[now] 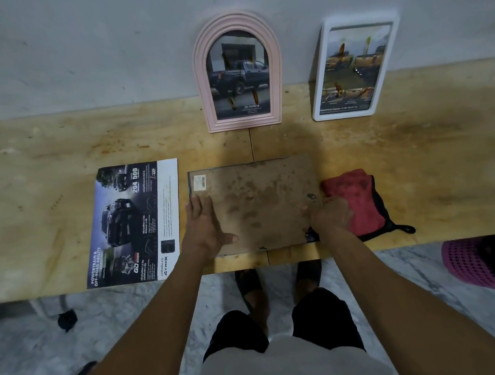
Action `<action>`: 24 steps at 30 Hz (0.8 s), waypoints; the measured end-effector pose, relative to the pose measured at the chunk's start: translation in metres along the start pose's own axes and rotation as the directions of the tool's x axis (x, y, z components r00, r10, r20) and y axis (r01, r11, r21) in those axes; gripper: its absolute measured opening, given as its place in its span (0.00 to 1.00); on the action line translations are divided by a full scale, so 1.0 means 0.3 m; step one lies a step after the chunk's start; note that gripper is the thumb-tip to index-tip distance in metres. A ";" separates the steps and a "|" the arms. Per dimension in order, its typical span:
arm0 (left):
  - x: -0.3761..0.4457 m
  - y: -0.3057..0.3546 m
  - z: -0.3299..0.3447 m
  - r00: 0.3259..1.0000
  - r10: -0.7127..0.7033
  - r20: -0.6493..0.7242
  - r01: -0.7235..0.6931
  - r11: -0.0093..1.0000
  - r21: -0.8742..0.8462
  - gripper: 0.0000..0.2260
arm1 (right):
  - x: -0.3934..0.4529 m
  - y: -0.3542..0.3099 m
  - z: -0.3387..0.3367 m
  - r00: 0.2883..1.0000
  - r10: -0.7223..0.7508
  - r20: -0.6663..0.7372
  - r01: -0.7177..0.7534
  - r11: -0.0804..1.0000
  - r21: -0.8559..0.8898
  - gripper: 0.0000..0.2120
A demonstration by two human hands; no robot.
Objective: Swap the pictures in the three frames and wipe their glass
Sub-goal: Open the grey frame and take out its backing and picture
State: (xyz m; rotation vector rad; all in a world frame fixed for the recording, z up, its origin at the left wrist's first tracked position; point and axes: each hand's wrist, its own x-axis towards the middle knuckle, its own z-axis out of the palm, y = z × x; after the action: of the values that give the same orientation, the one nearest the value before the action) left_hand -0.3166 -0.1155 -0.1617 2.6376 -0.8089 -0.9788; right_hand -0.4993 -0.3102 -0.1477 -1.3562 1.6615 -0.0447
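We see the face-down rectangular frame with stained brown backing board at centre, on the yellow wooden bench. Left hand lies flat on its left edge, fingers straight. Right hand is curled at the right edge; fingertips hidden, so we cannot tell its grip. It partly covers the red cloth.

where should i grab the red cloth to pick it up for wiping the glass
Pinch the bunched red cloth at its raised far fold, coming from above and from the right, probably with the right hand already beside it. Its left edge butts against the face-down frame, and the black hanging loop at its near right looks too thin for control.
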 end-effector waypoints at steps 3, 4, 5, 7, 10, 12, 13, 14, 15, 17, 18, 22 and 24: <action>-0.010 0.005 0.000 1.000 -0.002 -0.013 0.001 0.999 -0.035 0.60 | 0.028 0.005 -0.013 0.997 -0.015 -0.072 0.013 1.000 -0.023 0.14; -0.014 0.007 -0.004 1.000 -0.006 -0.003 0.005 0.999 -0.038 0.61 | 0.033 0.006 -0.016 0.998 0.000 -0.070 -0.002 1.000 -0.024 0.14; -0.015 0.008 -0.006 1.000 -0.006 0.004 0.006 0.999 -0.034 0.61 | 0.043 0.009 -0.018 0.998 0.005 -0.070 -0.007 0.999 -0.031 0.15; -0.020 0.013 -0.013 1.000 0.000 0.009 0.000 1.000 -0.029 0.62 | 0.043 -0.001 -0.032 0.998 0.015 -0.065 -0.017 0.999 -0.037 0.14; -0.030 0.025 -0.026 0.998 0.005 0.061 -0.007 0.999 0.042 0.66 | 0.056 -0.002 -0.058 0.999 0.040 -0.025 -0.040 0.999 0.003 0.10; -0.045 0.030 -0.030 0.994 -0.011 0.110 -0.001 0.994 0.111 0.69 | 0.057 -0.001 -0.076 0.999 0.036 0.020 -0.036 0.999 -0.014 0.08; -0.044 0.028 -0.029 0.992 -0.022 0.125 0.006 0.992 0.126 0.70 | 0.063 0.001 -0.084 0.998 0.033 0.048 -0.033 0.999 -0.013 0.06; -0.048 0.033 -0.036 0.990 -0.030 0.135 0.010 0.990 0.143 0.71 | 0.066 -0.002 -0.095 0.996 0.036 0.080 -0.037 0.999 0.002 0.05; -0.047 0.037 -0.038 0.989 -0.036 0.140 0.012 0.985 0.171 0.71 | 0.074 -0.001 -0.110 0.994 0.041 0.105 -0.043 0.999 0.010 0.05; -0.050 0.048 -0.047 0.984 -0.033 0.175 -0.012 0.968 0.250 0.70 | 0.083 -0.004 -0.145 0.988 0.065 0.139 -0.061 0.998 -0.028 0.07; -0.052 0.051 -0.050 0.981 -0.037 0.188 -0.011 0.968 0.250 0.70 | 0.086 -0.003 -0.161 0.985 0.081 0.154 -0.077 0.996 -0.034 0.08; -0.055 0.040 -0.049 0.984 -0.057 0.170 0.029 0.987 0.161 0.72 | 0.060 0.012 -0.190 0.976 0.081 0.201 -0.121 0.973 0.194 0.12; -0.057 0.037 -0.048 0.984 -0.056 0.170 0.030 0.988 0.152 0.72 | 0.051 0.023 -0.181 0.987 0.057 0.152 -0.097 0.959 0.267 0.12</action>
State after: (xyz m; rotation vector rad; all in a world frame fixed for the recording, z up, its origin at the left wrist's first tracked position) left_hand -0.3225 -0.1150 -0.1374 2.7336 -0.8981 -1.2196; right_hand -0.5396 -0.3467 -0.1317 -1.0605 1.5231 -0.1239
